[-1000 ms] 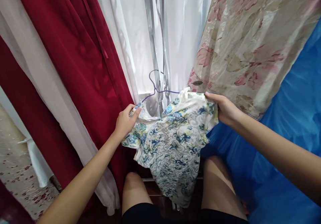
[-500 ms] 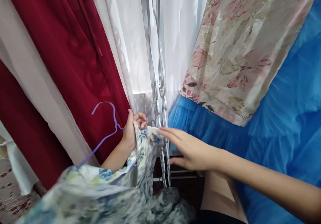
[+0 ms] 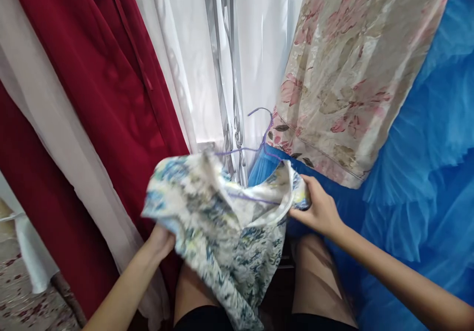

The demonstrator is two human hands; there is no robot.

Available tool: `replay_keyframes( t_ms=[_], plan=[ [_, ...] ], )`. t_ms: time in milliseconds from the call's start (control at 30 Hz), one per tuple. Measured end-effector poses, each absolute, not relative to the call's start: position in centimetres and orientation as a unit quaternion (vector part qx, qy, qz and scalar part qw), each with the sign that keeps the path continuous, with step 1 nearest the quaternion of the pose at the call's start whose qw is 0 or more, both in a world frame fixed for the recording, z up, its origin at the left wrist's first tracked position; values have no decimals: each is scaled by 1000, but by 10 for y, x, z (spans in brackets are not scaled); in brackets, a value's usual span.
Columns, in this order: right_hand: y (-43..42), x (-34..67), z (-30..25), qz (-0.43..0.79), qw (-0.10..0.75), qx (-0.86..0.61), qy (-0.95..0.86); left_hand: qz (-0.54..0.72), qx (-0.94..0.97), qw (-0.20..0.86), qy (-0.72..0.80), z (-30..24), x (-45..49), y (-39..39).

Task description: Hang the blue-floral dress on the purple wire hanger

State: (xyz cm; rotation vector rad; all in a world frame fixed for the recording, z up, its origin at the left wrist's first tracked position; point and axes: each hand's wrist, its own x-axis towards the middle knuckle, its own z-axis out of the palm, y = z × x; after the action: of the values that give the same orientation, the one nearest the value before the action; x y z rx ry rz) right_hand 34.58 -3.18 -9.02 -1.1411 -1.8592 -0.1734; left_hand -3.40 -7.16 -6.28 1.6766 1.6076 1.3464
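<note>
A white garment with a blue and yellow floral print (image 3: 222,237) hangs on a purple wire hanger (image 3: 264,141) in front of me. The hanger's hook points up and its wire runs inside the neckline. My right hand (image 3: 316,205) pinches the garment's right shoulder between thumb and fingers. On the other side, my left hand (image 3: 163,242) is at the left sleeve, its fingers hidden under the cloth.
Dark red cloth (image 3: 99,74) and white cloth (image 3: 177,49) hang on the left. A metal rack (image 3: 218,49) stands at the middle back. To the right hang a beige floral garment (image 3: 344,74) and a blue ruffled tulle garment (image 3: 418,183).
The hanger and garment have swung to the right and now face me spread out. My right hand has taken hold of a shoulder; my left hand has moved down and left to the sleeve.
</note>
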Motion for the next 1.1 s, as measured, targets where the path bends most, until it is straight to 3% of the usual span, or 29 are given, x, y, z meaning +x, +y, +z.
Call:
replay_keyframes(
  t_ms=[167, 467, 567, 633, 733, 833, 900, 1100],
  plan=[
    [-15, 348, -47, -131, 423, -515, -733, 500, 556, 451, 488, -119, -29, -82],
    [-22, 351, -36, -104, 360, -435, -819, 601, 340, 518, 505, -207, 42, -122],
    [-32, 352, -50, -120, 426, -420, -792, 620, 277, 560, 475, -225, 59, -143],
    [-50, 336, -71, -117, 550, -448, -695, 629, 247, 570, 467, -230, 71, -155],
    [-86, 291, -122, 37, 725, -483, -490, 629, 242, 571, 470, -229, 81, -166],
    [-111, 240, -171, 363, 582, -456, -566, 614, 269, 577, 467, -220, 80, -171],
    [-115, 217, -187, 461, 521, -430, -576, 600, 286, 582, 468, -213, 75, -172],
    [-113, 214, -166, 474, 521, -409, -580, 579, 327, 561, 493, -208, 66, -175]
  ],
)
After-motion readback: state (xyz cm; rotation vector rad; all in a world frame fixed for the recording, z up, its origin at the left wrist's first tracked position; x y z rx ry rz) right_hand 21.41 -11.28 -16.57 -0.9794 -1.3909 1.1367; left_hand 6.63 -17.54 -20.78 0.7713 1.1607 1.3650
